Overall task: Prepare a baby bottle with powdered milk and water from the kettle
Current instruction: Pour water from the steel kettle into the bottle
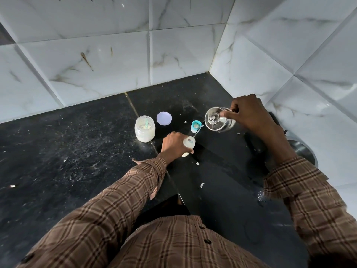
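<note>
Right hand [249,115] is wrapped round the handle side of a clear glass kettle [220,119], thumb laid across its lid near the round knob; kettle tipped spout-down toward the left, held above the counter [77,151]. A thin stream of water [197,133] runs from the spout to the open mouth of the baby bottle [189,144]. Left hand [173,145] grips the bottle body, fingers curled about it, bottle upright on the counter, pale and translucent with white inside. Just behind the bottle stands its teal-ringed teat cap [196,126], apart from it. Left of that, a glass jar [144,131] of white powder, open, a light green scoop handle [146,123] sticking up inside; its round pale lid [164,118] lies flat just beside, to the right. Counter is black speckled stone, dusty, with white flecks and a seam running toward the back. Wide bare stretch on the left side; the right side closes in against white marble-patterned tiled walls [173,55] meeting in a corner. Brown plaid sleeves [116,200] on both arms.
</note>
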